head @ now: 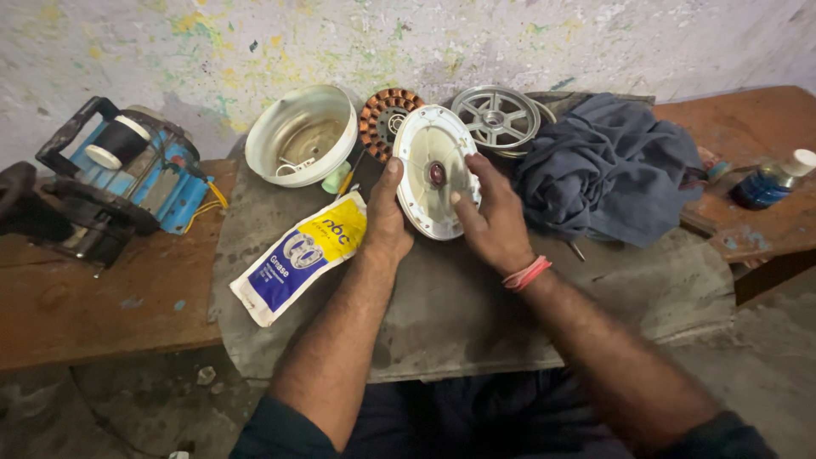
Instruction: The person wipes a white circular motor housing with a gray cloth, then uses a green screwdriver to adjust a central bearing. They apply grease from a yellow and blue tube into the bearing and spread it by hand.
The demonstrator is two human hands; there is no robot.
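A flat grease pouch [299,255] lies on the grey worktop [476,314] at about 8 o'clock from the hands, slanting from lower left to upper right; its lower half is blue and white, its upper end yellow, with print on both. At 3 o'clock, on the brown bench [756,127], stands a small dark blue bottle [769,183] with a white cap, its label too small to make out.

The round white motor cover [433,170] stands tilted on its edge near the middle of the worktop, its inner face with a dark red centre bearing turned to the camera. The left hand [387,217] has its grip clasped on the cover's left rim, thumb up along the edge. The right hand [493,217] grips the right rim, a finger reaching toward the centre; a pink band sits on that wrist.

At 12 o'clock from the cover, a copper-wound stator [384,115] is partly hidden behind it. A white bowl-shaped housing [302,136] lies at 10 o'clock, holding small parts hard to tell apart. A spoked metal pulley [495,117] at 1 o'clock is partly covered by a crumpled grey cloth [608,170]. A blue machine [140,174] sits at 9 o'clock, its left end cut off by the frame.
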